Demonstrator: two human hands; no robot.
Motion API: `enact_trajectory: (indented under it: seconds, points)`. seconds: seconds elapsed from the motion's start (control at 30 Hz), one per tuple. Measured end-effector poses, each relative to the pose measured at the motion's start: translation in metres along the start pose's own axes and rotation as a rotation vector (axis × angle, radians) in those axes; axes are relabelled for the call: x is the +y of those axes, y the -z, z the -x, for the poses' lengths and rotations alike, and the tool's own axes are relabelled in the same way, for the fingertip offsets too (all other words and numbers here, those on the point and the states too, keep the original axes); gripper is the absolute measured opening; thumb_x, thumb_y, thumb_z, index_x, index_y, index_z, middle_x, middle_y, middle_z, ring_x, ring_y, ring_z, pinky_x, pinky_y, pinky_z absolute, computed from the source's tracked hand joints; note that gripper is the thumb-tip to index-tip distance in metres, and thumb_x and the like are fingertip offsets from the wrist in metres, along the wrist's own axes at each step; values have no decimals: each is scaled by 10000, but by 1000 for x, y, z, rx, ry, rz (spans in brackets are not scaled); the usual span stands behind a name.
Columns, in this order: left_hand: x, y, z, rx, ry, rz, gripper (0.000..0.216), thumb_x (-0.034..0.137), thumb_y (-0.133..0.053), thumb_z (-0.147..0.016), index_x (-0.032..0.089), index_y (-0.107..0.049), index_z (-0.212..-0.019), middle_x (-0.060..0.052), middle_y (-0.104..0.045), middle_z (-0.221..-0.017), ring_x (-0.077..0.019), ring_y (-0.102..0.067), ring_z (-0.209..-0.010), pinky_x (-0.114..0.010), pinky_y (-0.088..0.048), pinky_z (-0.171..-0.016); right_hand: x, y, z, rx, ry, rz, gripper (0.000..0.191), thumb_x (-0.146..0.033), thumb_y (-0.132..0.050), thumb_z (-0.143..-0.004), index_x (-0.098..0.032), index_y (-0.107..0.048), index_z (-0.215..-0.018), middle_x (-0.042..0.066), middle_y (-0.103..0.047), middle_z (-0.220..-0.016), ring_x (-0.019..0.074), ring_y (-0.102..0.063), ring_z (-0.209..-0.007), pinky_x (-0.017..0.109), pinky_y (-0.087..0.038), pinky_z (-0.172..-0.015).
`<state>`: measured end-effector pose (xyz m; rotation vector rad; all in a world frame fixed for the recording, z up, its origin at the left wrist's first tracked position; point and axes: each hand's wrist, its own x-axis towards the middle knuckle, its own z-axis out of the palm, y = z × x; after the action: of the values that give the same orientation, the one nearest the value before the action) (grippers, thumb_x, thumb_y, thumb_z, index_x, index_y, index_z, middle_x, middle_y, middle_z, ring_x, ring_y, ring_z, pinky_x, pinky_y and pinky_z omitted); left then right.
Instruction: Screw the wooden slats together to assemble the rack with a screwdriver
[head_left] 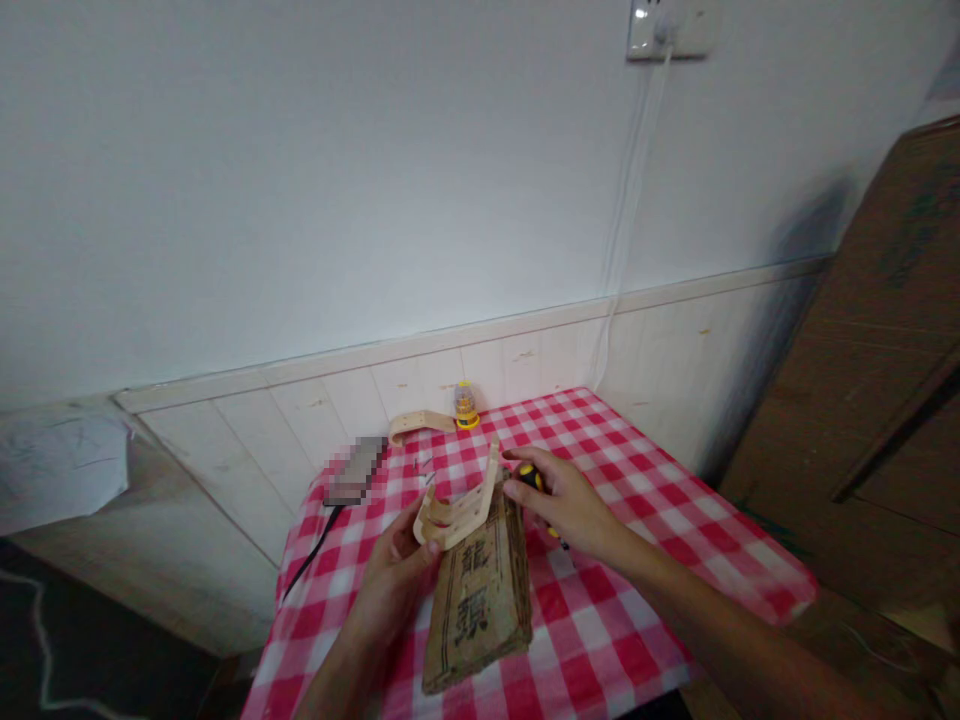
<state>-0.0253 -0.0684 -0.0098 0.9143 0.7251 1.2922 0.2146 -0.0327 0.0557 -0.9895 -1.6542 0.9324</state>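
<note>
My left hand [399, 552] grips the lower left end of a curved, pale wooden piece [466, 515] with small holes in it. That piece is tilted above a stack of worn brown cardboard [474, 610] with dark printed characters. At the stack's far right corner, my right hand [559, 492] is closed around a yellow and black screwdriver [530, 476], its shaft pointing down toward the cloth. The right fingertips are close to the raised end of the wooden piece; whether they touch it I cannot tell.
A second bent wooden piece [421, 422] lies by the wall beside a small clear and yellow container [466, 406]. A blurred-out flat object [356, 470] with a black cable is at the left edge. The red checked tablecloth [600, 640] lies beneath. Large cardboard boxes [847, 400] stand right.
</note>
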Motion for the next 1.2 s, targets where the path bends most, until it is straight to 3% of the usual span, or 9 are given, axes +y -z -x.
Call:
enact_trajectory:
  seconds: [0.13, 0.4, 0.6, 0.7, 0.77, 0.83, 0.9, 1.03, 1.2]
  points:
    - [-1, 2, -1, 11, -68, -40, 802, 300, -865, -664, 219, -538, -1391, -165, -637, -1331, -344, -638, -1177, -452, -533, -975, -2, -12, 8, -71, 23, -99, 389, -272, -743, -824, -233, -660, -1202, 71, -719, -1124, 237, -673, -1009, 403, -533, -896]
    - [-6, 4, -1, 85, -175, -123, 814, 290, -839, -694, 260, -499, -1432, -143, -583, -1410, -327, -587, -1255, -423, -533, -995, 9, -12, 19, -46, 174, -28, 226, -323, -693, -880, -215, -709, -1078, 73, -721, -1017, 234, -662, -923, 376, -528, -832]
    - [-5, -5, 3, 117, -250, -262, 771, 263, -774, -750, 257, -467, -1457, -138, -527, -1469, -313, -540, -1312, -434, -497, -1052, 17, -6, 18, -82, 114, -97, 215, -247, -662, -856, -238, -717, -1064, 55, -735, -1031, 228, -674, -959, 402, -533, -910]
    - [-9, -3, 5, 173, -270, -396, 696, 281, -724, -803, 269, -461, -1447, -118, -476, -1515, -299, -502, -1349, -445, -467, -1086, 20, 0, 17, -117, 16, -63, 264, -193, -663, -807, -239, -717, -1062, 34, -737, -958, 213, -672, -892, 376, -556, -846]
    - [-12, 1, 5, 203, -278, -483, 656, 292, -701, -828, 269, -454, -1436, -114, -447, -1533, -290, -484, -1364, -457, -439, -1114, 22, 6, 16, -130, -93, -27, 327, -167, -685, -760, -222, -706, -1082, 29, -728, -912, 181, -660, -764, 311, -560, -704]
    - [-16, 5, 3, 207, -261, -532, 627, 291, -686, -840, 265, -444, -1418, -119, -447, -1524, -285, -493, -1354, -472, -428, -1123, 24, 12, 16, -106, -252, -2, 428, -190, -702, -750, -209, -659, -1176, 20, -711, -867, 113, -563, -526, 238, -471, -480]
    - [-19, 8, 1, 197, -220, -541, 599, 273, -685, -830, 259, -446, -1379, -126, -479, -1482, -286, -520, -1327, -480, -446, -1104, 25, 16, 17, -92, -371, -3, 453, -246, -704, -774, -199, -623, -1218, 0, -681, -791, 70, -440, -399, 209, -357, -372]
    - [-26, 12, -4, 211, -159, -523, 630, 195, -708, -766, 252, -414, -1320, -130, -512, -1415, -287, -535, -1309, -481, -463, -1087, 23, 12, 18, -70, -391, 12, 270, -356, -665, -845, -200, -663, -1066, -36, -602, -630, 74, -405, -375, 207, -326, -365]
    - [-29, 15, -4, 203, -135, -506, 821, 163, -729, -713, 255, -324, -1422, -149, -409, -1514, -310, -436, -1400, -491, -409, -1137, 22, 3, 16, -37, -355, 68, 226, -374, -638, -876, -211, -654, -1032, -53, -564, -571, 86, -404, -366, 213, -317, -374]
